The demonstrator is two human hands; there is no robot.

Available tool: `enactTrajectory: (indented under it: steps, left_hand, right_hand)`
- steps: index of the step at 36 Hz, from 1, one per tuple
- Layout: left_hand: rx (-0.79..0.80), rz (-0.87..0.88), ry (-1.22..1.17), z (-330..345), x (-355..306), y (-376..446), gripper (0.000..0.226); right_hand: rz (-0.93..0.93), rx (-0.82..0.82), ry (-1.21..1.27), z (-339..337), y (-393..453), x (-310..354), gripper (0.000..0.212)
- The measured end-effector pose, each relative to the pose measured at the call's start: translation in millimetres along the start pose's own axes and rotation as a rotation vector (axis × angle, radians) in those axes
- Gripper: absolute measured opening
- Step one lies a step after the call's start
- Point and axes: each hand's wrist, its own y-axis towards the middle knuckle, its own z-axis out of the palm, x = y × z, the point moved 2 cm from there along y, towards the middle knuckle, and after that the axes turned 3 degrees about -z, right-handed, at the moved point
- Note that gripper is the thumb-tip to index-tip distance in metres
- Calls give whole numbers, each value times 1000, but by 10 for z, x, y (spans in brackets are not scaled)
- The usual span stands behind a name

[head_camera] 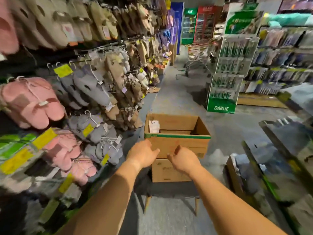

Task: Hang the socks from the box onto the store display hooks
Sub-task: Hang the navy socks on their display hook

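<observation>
Inspector: Report both hands.

Operator: I see my left hand (143, 154) at the box's near-left corner, fingers loosely extended, gripping nothing. My right hand (183, 159) hangs just before the near wall, fingers slack and curled, empty.

Inspector: Location of the box?

Operator: The box (177, 145) sits at twelve o'clock from my hands, top flaps open, on a second carton (167, 172) resting on a stool (169, 190). One carded sock pack (154, 126) leans against the inner left wall; the rest of the interior is in shadow.

Inspector: Clearances?

Operator: The display hooks (94, 92) at nine to ten o'clock are crowded, stock overhanging near the box's left edge. Bare aisle floor (183, 97) runs to twelve o'clock. A green stand (225, 78) at one o'clock is well apart.
</observation>
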Motion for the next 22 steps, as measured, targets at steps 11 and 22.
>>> enactTrajectory:
  steps: [11,22]
  left_hand:
    - [-18,20,-26,60,-11,2092,42]
    - [154,-108,-24,535,-27,3329,37]
  right_hand:
    - [111,72,45,-87,1757,-45,40]
    - [157,336,109,133,3284,-154,36]
